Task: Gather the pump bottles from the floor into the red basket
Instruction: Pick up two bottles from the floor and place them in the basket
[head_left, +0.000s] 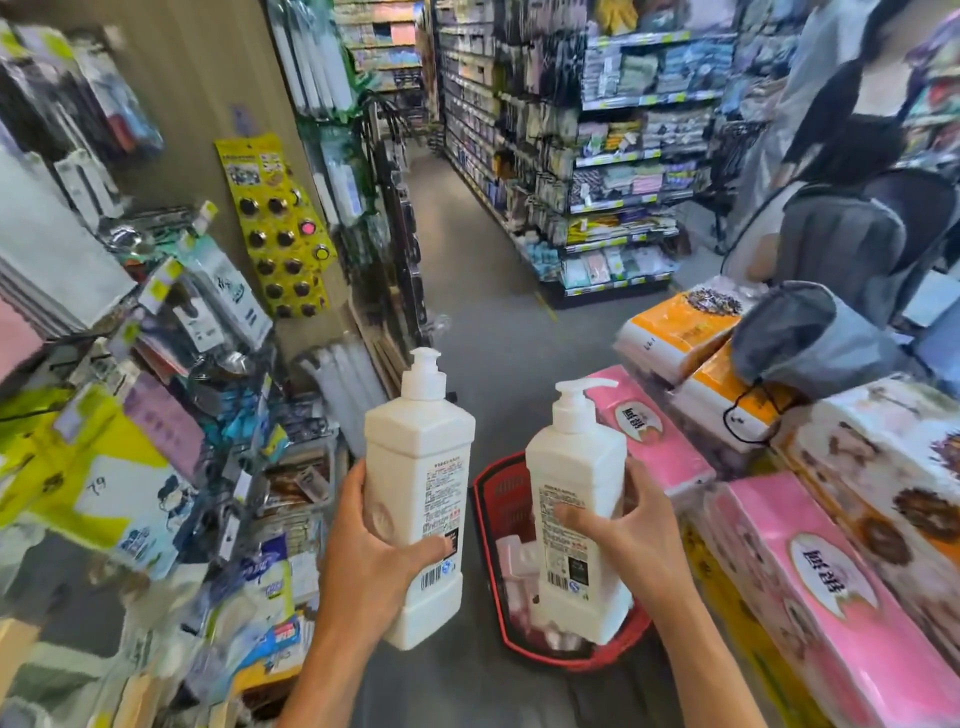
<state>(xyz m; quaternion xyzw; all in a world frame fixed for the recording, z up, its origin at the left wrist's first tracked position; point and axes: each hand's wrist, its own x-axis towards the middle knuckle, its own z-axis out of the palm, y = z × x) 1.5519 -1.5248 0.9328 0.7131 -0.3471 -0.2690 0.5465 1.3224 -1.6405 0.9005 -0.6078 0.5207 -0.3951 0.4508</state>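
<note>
two white pump bottles are up off the grey floor (493, 322), one in each hand. the left hand (374, 556) grips the left pump bottle (421, 467) low on its body, fingers behind and the thumb curled across the front over the printed panel. this bottle stands upright, just left of the red basket (485, 525). it has a squarish body with sloped shoulders, a short neck and a white pump head whose nozzle points at the camera. small red and black print runs down one face, with a barcode near the base.

the right hand (628, 530) holds the right pump bottle (576, 499) around its middle, thumb across the label and fingers wrapped round the far side. it has the same shape and colour, tilted slightly, its nozzle pointing right. a black square and a barcode sit low on its label. its base overlaps the basket's opening, though whether it is inside the rim or hovering above it is hard to tell.

the basket sits on the floor between the arms, with white bottles (514, 561) already lying inside, blurred. pink tissue packs (831, 587) line the right side, orange-and-white packs (670, 332) beyond them with a grey bag (800, 338) on top. stocked shelves (613, 156) flank the aisle ahead
</note>
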